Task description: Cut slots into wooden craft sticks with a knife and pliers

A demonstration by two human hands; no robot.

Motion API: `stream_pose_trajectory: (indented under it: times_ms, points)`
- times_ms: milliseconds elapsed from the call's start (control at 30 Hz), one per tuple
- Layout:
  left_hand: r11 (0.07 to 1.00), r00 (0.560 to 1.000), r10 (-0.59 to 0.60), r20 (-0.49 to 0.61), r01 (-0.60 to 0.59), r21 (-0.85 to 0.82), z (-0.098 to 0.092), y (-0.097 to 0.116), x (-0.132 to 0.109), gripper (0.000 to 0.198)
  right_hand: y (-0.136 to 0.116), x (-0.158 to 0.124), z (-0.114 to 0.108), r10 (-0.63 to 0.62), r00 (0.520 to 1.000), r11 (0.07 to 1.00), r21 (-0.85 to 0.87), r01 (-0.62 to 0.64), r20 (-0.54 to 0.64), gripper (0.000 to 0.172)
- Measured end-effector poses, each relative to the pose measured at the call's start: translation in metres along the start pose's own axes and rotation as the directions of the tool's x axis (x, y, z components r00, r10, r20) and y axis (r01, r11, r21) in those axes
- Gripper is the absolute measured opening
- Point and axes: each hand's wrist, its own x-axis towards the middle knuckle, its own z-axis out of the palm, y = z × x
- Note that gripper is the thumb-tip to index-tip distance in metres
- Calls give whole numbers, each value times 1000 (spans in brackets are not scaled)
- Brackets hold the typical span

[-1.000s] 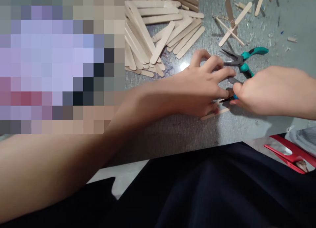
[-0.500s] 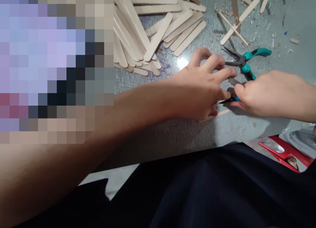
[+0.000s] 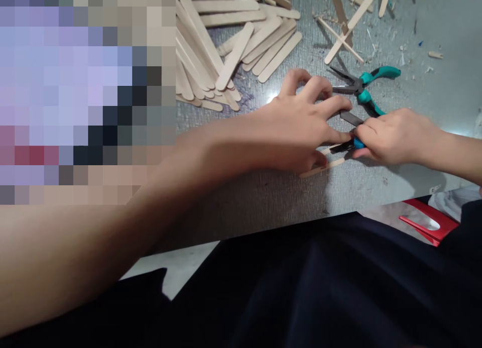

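My left hand (image 3: pixel 301 129) lies fingers spread on the grey table (image 3: pixel 263 197), pressing down a wooden stick (image 3: pixel 324 168) that pokes out from under it. My right hand (image 3: pixel 391 137) is closed round a small dark-bladed cutter with a blue grip (image 3: pixel 348 146), its blade at the stick beside my left fingertips. Teal-handled pliers (image 3: pixel 363 87) lie just beyond both hands, their jaws open.
A heap of wooden sticks (image 3: pixel 229 41) spreads over the table's far left. Crossed sticks (image 3: pixel 342 26) and wood chips litter the far right. A red plastic thing (image 3: pixel 429 220) shows below the table edge at right. A pixelated patch covers the upper left.
Both hands keep their hold on the stick and the cutter. My right hand has edged slightly leftward, and the view has shifted a little.
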Motion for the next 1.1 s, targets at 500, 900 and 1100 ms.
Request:
stream_pose_trajectory:
  times_ms: [500,900,1100]
  points:
    - [960,986,149,73,-162,230,7,-14,-3,53,-7,-27,73,46,857,927,343,155,-513,76]
    - [920,992,55,-110,-8,392,12,-21,-6,81,-43,-52,100,347,779,801,598,44,-523,52]
    - [945,964,117,-239,-33,326,16,-29,-11,82,-57,-54,103,570,665,587,806,81,-482,46]
